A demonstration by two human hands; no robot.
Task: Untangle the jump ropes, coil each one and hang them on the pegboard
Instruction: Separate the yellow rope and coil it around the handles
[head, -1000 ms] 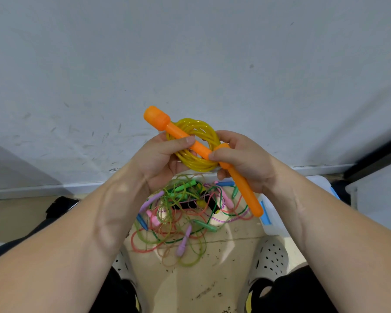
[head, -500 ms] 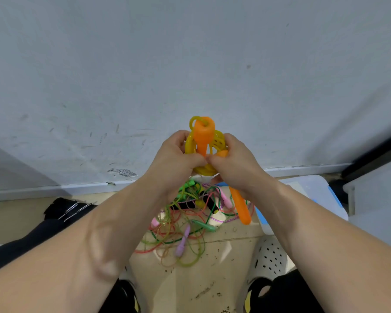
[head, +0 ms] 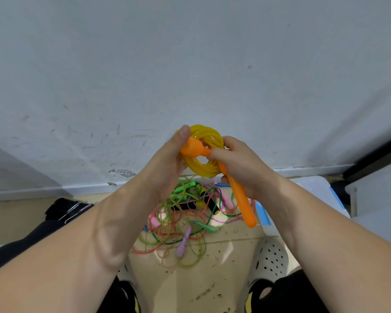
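Both hands hold the yellow coil [head: 201, 166] up before the wall [head: 190, 64]: left hand [head: 167, 163] grips one orange handle [head: 193, 149], right hand [head: 239, 166] the other handle [head: 243, 203]. The tangle [head: 185, 220] lies on the floor below.

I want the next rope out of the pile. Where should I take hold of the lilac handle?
Probably pinch the lilac handle across its thicker near end, coming from above on your own side. It lies flat at the near edge of the tangle, pointing roughly toward you, and few strands seem to cross that end.
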